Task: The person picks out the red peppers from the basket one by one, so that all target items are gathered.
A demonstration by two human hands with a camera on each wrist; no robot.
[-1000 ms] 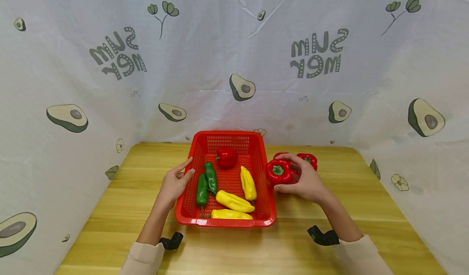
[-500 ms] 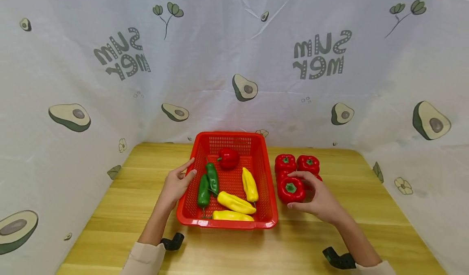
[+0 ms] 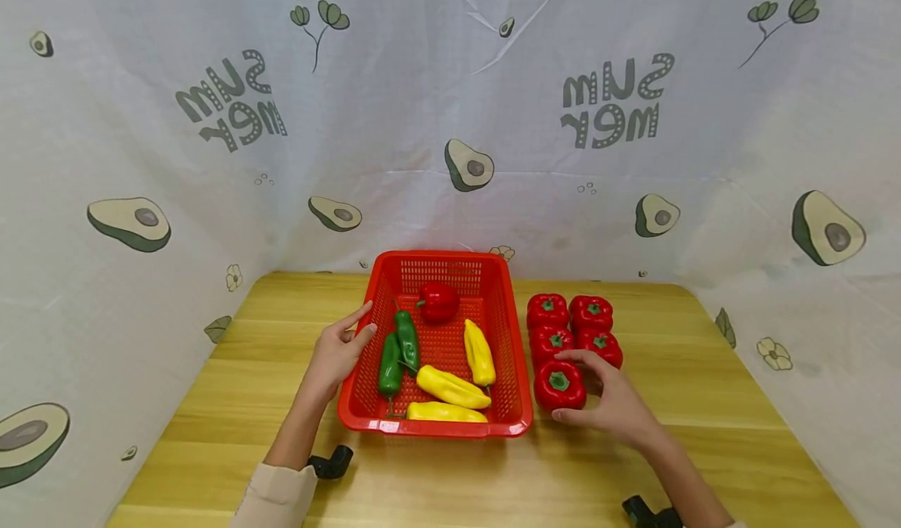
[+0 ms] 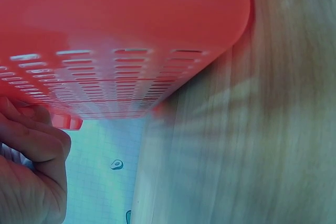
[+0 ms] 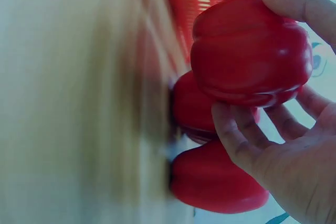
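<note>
In the head view my right hand [image 3: 611,400] grips a red bell pepper [image 3: 559,386] by its sides, stem up, thumb on the near side. The right wrist view shows this bell pepper [image 5: 249,51] between thumb and fingers; I cannot tell whether it touches the table. Just behind it, several other red bell peppers [image 3: 552,343] stand in two columns. My left hand [image 3: 339,353] holds the left rim of a red plastic basket [image 3: 522,379]. In the left wrist view its fingers curl at the basket's rim, partly out of sight.
Inside the basket lie a red bell pepper [image 3: 439,303], two green peppers [image 3: 390,365] and three long yellow peppers [image 3: 450,387]. The wooden table [image 3: 697,387] ends at a printed cloth [image 3: 535,199] behind and at both sides.
My right hand has carried the bell pepper from beside the basket's right rim to the right and towards me, then lower, in front of the other bell peppers. The left hand stays on the basket.
</note>
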